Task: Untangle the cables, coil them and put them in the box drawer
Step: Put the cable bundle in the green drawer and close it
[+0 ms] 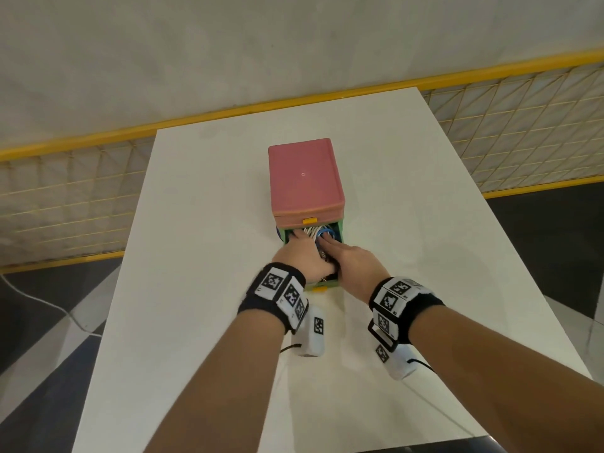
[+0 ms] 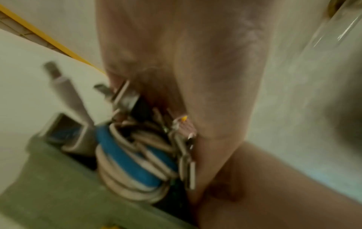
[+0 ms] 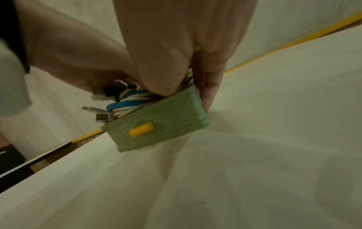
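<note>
A pink box [image 1: 305, 178] stands mid-table with its green drawer [image 1: 340, 228] pulled out toward me, yellow handle [image 1: 318, 289] in front. Coiled white and blue cables [image 1: 314, 234] fill the drawer. My left hand [image 1: 302, 253] lies flat on the cables, fingers reaching toward the box. My right hand [image 1: 340, 253] presses on them beside it. In the right wrist view the cables [image 3: 127, 103] and their plugs bulge above the drawer [image 3: 162, 122], and one right finger [image 3: 207, 93] lies outside its side wall. The blurred left wrist view shows the coil [image 2: 133, 162] under my palm.
The white table [image 1: 196, 223] runs narrow, with edges close on both sides. A yellow wire fence [image 1: 523, 119] and a grey wall stand behind it. A thin white cord [image 1: 49, 305] trails on the dark floor at the left.
</note>
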The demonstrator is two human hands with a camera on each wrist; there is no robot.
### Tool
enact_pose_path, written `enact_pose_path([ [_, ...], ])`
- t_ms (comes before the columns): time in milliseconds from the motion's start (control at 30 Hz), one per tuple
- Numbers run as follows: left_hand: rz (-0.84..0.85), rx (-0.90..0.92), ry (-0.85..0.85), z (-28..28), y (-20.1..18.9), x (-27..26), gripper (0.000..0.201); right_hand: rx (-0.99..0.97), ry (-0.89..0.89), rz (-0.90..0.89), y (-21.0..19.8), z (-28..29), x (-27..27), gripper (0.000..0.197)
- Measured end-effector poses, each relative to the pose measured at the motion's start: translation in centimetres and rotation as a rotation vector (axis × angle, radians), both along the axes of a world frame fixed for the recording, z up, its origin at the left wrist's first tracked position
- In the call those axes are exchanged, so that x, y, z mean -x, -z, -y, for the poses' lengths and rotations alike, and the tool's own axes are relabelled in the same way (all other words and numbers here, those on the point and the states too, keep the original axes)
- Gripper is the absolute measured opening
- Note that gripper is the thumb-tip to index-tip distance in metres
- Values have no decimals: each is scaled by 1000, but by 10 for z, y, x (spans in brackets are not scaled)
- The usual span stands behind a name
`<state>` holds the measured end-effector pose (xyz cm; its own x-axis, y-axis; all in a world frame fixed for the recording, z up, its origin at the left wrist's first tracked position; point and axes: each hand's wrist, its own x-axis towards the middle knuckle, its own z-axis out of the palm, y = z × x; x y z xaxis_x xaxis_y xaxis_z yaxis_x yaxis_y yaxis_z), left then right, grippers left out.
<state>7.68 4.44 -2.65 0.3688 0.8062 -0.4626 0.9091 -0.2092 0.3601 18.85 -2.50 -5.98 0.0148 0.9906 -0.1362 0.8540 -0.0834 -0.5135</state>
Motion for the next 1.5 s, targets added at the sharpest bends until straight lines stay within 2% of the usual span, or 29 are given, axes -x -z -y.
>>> enact_pose_path([
  [67, -18, -27, -14, 3, 4, -2, 100, 9, -9, 17, -2, -1, 0, 66],
  [133, 3, -103, -78, 14, 9, -7, 89, -24, 9, -27, -3, 1, -2, 70],
  [200, -49, -225, -86, 22, 15, -14, 72, -71, 20, -80, -1, 6, -3, 80],
  [267, -89, -286, -48, 25, 19, -22, 55, -102, 9, -91, 2, 10, -2, 79],
  [300, -97, -272, -58, 23, 20, -23, 54, -110, 13, -92, 4, 11, -1, 75],
  [333, -84, -237, -61, 19, 22, -22, 59, -105, 21, -93, 5, 11, -2, 71],
  [467, 117, 28, -51, 4, 16, 0, 99, 0, 48, -28, 5, 4, -2, 68],
  [533, 41, 8, -25, 9, 19, 1, 100, 12, 55, -2, 3, 3, -1, 67],
  [600, -8, -71, -63, 17, 28, -9, 91, -14, 67, -26, 0, 6, -1, 73],
  [667, 8, -115, -102, 20, 29, -22, 83, -71, 70, -93, -1, 10, 0, 84],
  [733, 29, -174, -126, 16, 35, -25, 76, -104, 36, -104, -4, 12, 1, 84],
  [800, 76, -125, -111, 14, 33, -19, 80, -68, 12, -56, -4, 11, 0, 75],
  [900, 264, 50, -48, 6, 23, 1, 101, -13, -7, -18, -4, 9, -2, 75],
  [933, 308, 87, -14, 3, 16, 9, 97, -6, -2, -10, -3, 8, -3, 74],
  [967, 330, 80, 21, 0, 8, 17, 83, -3, 3, -1, -2, 8, -3, 72],
  [1033, 359, -54, 50, 1, -5, 30, 46, -9, 16, 31, -1, 7, -3, 67],
  [1100, 402, -189, 81, 9, -10, 35, 42, -65, 18, 101, -5, 8, -2, 62],
  [1167, 338, -264, 200, 22, 0, 34, 44, -170, -14, 191, -6, 9, -1, 55],
  [1233, 168, -361, 299, 30, 20, 31, 49, -196, -47, 287, -6, 8, -3, 52],
  [1333, -44, -440, 305, 33, 28, 38, 62, -140, -143, 308, -12, 12, 0, 63],
  [1433, -79, -429, 320, 32, 25, 37, 58, -97, -205, 252, -15, 22, 9, 68],
  [1500, 3, -344, 321, 30, 23, 38, 54, -88, -220, 245, -11, 27, 15, 67],
])
